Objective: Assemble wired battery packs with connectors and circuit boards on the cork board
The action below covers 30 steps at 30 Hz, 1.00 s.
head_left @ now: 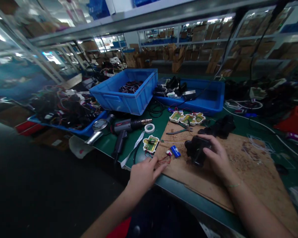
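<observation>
Beyond left hand point(143, 172) spread at wires point(167, 160), right hand point(219, 159) gripping housing point(196, 151), bins point(118, 103) hold parts point(131, 87).

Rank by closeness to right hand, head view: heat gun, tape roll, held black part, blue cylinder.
1. Held black part: in right hand.
2. Blue cylinder: left, on board.
3. Tape roll: farther left, on table.
4. Heat gun: leftmost of these.

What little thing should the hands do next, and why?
Maybe the left hand should gently pick up the red wires, because its thumb and finger are right by them, while the right hand holds the black part.
</observation>
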### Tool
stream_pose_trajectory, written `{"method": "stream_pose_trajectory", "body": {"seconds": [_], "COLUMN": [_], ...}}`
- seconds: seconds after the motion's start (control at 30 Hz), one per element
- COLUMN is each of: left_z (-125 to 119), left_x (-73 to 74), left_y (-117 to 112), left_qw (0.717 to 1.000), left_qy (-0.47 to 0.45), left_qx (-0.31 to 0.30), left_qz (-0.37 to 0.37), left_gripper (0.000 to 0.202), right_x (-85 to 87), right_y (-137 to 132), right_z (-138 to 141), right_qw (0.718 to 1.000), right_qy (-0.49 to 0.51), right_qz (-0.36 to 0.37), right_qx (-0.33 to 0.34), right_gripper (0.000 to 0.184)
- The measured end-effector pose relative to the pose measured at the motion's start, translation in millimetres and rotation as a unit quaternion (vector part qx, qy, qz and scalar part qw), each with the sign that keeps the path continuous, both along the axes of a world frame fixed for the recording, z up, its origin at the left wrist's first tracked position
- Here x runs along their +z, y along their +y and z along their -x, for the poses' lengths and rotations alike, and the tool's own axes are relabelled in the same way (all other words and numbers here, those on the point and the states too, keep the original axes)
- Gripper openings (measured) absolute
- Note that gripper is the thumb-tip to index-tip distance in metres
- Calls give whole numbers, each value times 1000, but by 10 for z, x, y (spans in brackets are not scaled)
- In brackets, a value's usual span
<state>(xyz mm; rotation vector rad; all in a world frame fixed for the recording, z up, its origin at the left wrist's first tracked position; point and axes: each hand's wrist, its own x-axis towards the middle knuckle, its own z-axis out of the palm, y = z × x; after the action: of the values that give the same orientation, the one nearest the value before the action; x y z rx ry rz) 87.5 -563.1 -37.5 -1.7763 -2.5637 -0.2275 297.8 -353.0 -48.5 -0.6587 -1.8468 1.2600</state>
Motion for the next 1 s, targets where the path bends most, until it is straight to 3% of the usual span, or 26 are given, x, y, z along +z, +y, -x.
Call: {"method": "stream_pose_trajectory", "body": {"seconds": [0.1,0.23,0.37,0.47,0.6,0.7,0.8,0.9,1.0], "left_z": [188,548,797,875,1038,1216,1260,1087,815], "left_x": [67,262,503,678,817,761,583,389,224], "left_y": [-86,-207,-237,-208,-34,262,580,726,658], "left_qw": [999,996,996,995,996,989,982,980,980], "left_qy": [20,33,7,-5,75,110,90,75,50], "left_qx": [40,69,39,6,-10,-91,-164,-177,-154], "left_qz": [7,-37,-80,-100,-57,-35,-32,-46,-112], "left_gripper": [43,30,23,20,12,12,20,23,32], "right_x": [9,61,186,271,261,188,137,144,193], "right_y": [-14,-33,-79,-107,-70,-11,40,77,89], "right_z": [19,13,-37,-74,-89,-87,-93,-124,-171], "right_qw": [999,996,984,978,987,991,989,992,998], "right_qy": [20,53,107,130,98,46,17,5,-34], "right_qz": [28,61,89,70,82,118,148,122,33], "right_qx": [-8,-46,-113,-145,-100,-46,-8,15,40], "right_gripper": [46,47,46,41,37,39,42,43,41]}}
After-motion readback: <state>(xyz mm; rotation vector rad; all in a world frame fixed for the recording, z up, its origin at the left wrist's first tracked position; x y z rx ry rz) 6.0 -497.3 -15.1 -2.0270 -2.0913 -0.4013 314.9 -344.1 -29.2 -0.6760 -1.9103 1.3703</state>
